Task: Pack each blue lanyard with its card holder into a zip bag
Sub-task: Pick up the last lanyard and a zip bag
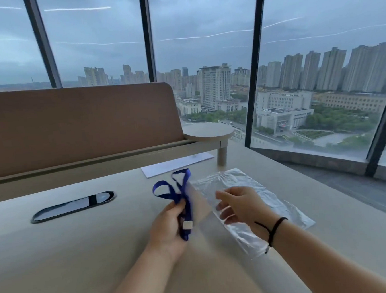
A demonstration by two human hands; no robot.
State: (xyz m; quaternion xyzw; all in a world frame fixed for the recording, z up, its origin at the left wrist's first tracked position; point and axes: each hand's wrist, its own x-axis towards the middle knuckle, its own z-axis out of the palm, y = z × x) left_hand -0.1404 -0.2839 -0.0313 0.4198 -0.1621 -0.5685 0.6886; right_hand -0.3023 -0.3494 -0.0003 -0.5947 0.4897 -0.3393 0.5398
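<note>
A pale counter [80, 247] fills the lower view, backed by a brown divider panel [74, 123] and tall windows [201, 30] onto a city skyline. A dark oval cable slot [73, 206] is set into the counter at the left, and a white sheet of paper [177, 164] lies near a small round stand [209, 133] at the panel's end.

A clear zip bag [255, 192] lies flat on the counter to the right of centre, running diagonally toward the near edge. The right hand [240, 208], a black cord around its wrist, hangs over the bag with fingers spread and curled; its grip is apart, and whether the fingertips touch the plastic cannot be told.

The left hand [168, 227] is raised just left of the bag, its grip clamped on the blue lanyard [174, 189], whose loops stand up above the fist. The translucent card holder [200, 203] sits against the lanyard, between the two hands, its edge near the bag's mouth. A small white clip [187, 225] shows by the thumb.
</note>
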